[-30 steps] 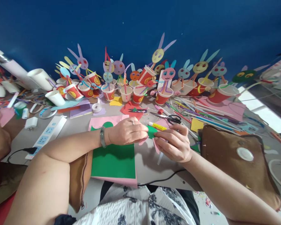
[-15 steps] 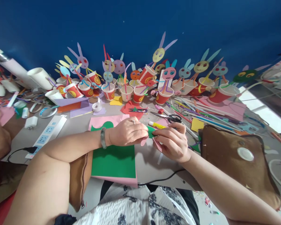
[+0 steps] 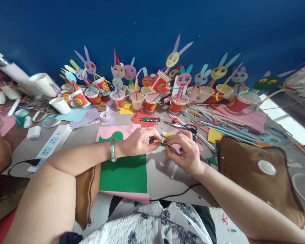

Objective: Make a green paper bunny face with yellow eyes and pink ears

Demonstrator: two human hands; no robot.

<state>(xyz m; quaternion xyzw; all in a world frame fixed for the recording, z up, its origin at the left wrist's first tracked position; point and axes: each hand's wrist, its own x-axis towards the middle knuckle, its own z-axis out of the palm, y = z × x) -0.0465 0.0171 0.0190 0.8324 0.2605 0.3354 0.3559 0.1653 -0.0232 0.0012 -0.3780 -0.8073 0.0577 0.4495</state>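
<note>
Between both hands is a small green paper piece [image 3: 164, 144], turned nearly edge-on. My left hand [image 3: 142, 140], a bangle on its wrist, pinches the piece's left end between thumb and fingertips. At the other end, the thumb and fingers of my right hand [image 3: 185, 150] are closed on it. Some pink paper shows by the right fingers; whether it belongs to the held piece I cannot tell. Under my left forearm lies a green sheet [image 3: 124, 176] with a curved cut-out along its top, on top of a pink sheet [image 3: 106, 130]. A yellow glue stick [image 3: 166, 134] is partly hidden behind my right hand.
Black-handled scissors [image 3: 190, 127] lie beyond my right hand. Paper cups [image 3: 176, 105] with paper rabbit faces line the blue wall. Drinking straws and a brown cushion [image 3: 244, 169] are to the right. A power strip [image 3: 51, 144] and another person's arm [image 3: 0, 149] are at left.
The green piece has tilted from showing its face to nearly edge-on, and my fingers have shifted around it. At back left, a light blue sheet now shows where purple and orange paper lay.
</note>
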